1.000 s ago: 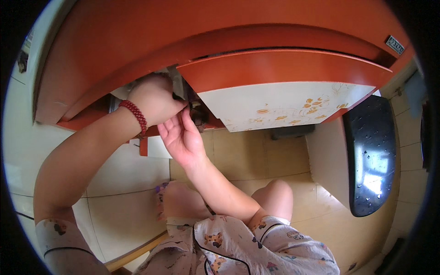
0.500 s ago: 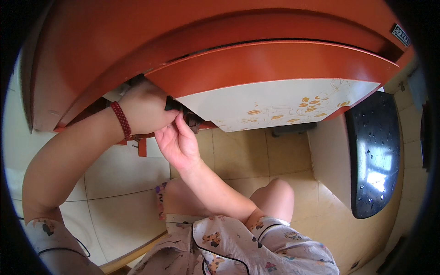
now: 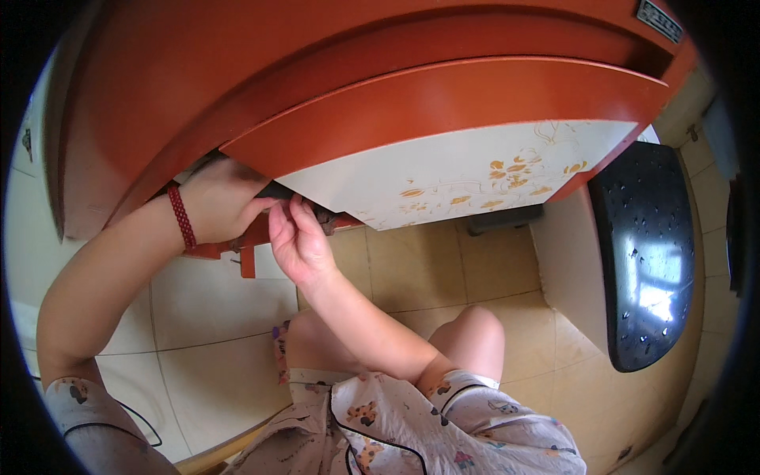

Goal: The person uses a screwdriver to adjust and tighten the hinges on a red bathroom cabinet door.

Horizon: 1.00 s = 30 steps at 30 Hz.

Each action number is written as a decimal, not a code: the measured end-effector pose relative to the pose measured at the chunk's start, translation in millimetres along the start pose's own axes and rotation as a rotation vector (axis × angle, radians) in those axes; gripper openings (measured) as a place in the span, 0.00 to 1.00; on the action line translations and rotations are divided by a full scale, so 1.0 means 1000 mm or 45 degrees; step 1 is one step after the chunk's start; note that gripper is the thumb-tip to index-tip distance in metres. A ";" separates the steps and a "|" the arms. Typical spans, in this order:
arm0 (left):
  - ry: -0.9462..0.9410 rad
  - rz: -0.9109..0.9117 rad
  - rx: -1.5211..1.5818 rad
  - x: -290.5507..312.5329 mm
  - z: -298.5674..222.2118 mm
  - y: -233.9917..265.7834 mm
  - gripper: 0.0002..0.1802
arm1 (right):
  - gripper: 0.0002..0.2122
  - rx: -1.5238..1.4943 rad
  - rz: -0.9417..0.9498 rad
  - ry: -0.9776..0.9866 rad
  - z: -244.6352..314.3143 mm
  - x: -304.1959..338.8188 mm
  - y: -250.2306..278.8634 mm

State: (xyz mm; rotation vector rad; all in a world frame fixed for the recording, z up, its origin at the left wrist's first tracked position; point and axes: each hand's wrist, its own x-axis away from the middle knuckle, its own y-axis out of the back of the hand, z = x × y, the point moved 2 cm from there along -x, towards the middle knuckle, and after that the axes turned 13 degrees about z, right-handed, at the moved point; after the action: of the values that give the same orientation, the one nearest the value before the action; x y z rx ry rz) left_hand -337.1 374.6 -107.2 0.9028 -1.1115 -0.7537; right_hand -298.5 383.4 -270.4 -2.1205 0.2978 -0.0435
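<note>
1. I am sitting low on a floor [image 3: 443, 261] of pale yellow tiles, and my bare knees poke out at the bottom.
2. A big red-orange cabinet [image 3: 237, 71] fills the top of what I see.
3. Its drawer [image 3: 451, 134] is pulled out toward me. The drawer is red on top, and its front is cream with little orange flowers.
4. A shiny black curved thing [image 3: 645, 261] with water drops on it is on my right, well apart from my hands. I cannot tell what it is.
5. My left hand [image 3: 218, 206] reaches up under the left end of the drawer. Its fingers go into the dark gap there, so I cannot tell if they are holding anything.
6. My right hand [image 3: 294, 237] is just beside my left hand, almost touching it. Its fingertips are pinched on a small dark thing [image 3: 323, 219] right under the drawer's bottom edge.
7. A red bead bracelet [image 3: 182, 218] sits on my left wrist.
</note>
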 end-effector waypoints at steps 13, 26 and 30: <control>0.114 -0.047 0.065 0.011 -0.003 -0.001 0.18 | 0.12 0.114 0.269 -0.066 -0.003 -0.016 -0.001; 0.564 0.176 0.780 0.006 0.009 -0.015 0.18 | 0.14 0.029 0.140 -0.085 -0.007 -0.010 0.020; 0.252 0.178 0.374 0.010 0.002 0.003 0.19 | 0.13 0.195 0.078 0.017 -0.003 -0.015 0.011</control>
State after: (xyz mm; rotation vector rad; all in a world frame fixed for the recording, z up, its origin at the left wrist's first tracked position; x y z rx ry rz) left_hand -336.4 366.9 -100.5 1.1079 -1.1121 -0.3816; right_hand -315.8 378.7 -276.1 -1.9586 0.3559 -0.0430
